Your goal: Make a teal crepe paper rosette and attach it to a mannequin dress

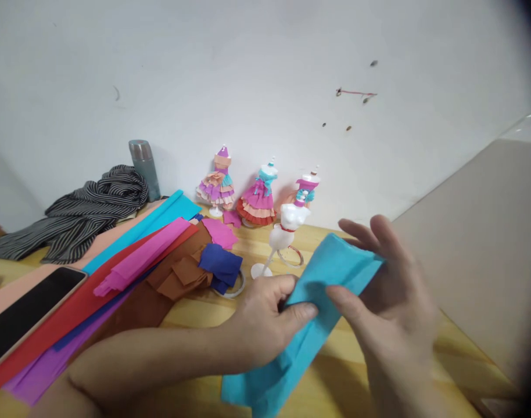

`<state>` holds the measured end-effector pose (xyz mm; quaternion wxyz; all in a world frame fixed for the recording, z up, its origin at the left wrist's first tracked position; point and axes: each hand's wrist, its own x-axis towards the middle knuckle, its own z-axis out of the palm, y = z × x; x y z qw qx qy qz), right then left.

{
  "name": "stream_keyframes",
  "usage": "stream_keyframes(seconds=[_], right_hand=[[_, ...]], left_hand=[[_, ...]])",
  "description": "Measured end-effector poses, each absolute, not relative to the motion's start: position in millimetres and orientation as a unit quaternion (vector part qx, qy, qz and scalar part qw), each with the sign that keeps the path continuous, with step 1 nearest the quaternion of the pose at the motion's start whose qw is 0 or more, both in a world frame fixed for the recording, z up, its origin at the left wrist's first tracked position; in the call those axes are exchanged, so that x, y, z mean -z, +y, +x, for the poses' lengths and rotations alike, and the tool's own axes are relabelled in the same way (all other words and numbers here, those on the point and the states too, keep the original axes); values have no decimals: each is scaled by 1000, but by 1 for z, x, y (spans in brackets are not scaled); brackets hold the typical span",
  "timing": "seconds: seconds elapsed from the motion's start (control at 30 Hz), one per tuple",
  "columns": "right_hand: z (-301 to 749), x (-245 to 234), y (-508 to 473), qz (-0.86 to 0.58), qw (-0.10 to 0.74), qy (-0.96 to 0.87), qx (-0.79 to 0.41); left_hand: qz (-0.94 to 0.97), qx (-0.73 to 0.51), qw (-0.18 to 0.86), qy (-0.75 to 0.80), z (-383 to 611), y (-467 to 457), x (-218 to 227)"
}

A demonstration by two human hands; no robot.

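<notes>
A folded length of turquoise crepe paper (320, 290) slants across the front of the table, its lower end hanging toward me. My left hand (274, 316) grips it near the middle, thumb on top and fingers curled underneath. At its upper end is my right hand (391, 296), slightly blurred, with the thumb laid on the paper and the fingers around the far edge. Just beyond stands a small bare white dress form (294, 217) on a stand, with a red band at its waist. Behind it, near the wall, are small dress forms in ruffled paper dresses (257, 200).
Rolls of coloured crepe paper (135, 255) fan out on the left, under a phone (34, 316). Brown pieces (182, 276) and blue pieces (222, 264) lie by a tape ring (233, 290). A striped cloth (95, 203) and a flask (146, 168) sit at back left.
</notes>
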<state>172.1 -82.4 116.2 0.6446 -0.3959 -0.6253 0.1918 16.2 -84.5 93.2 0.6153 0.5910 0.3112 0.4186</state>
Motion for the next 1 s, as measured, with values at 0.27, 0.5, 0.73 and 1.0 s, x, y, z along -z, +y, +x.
stream_keyframes(seconds=[0.27, 0.5, 0.73, 1.0], right_hand=[[186, -125, -67, -309, 591, -593, -450], [221, -117, -7, -374, 688, -530, -326], [219, -110, 117, -434, 507, -744, 28], [185, -98, 188, -411, 281, -841, 210]], left_hand=[[702, -403, 512, 286, 7, -83, -102], [766, -250, 546, 229, -14, -70, -126], [805, -213, 503, 233, -10, -66, -122], [805, -207, 505, 233, -9, -60, -116]])
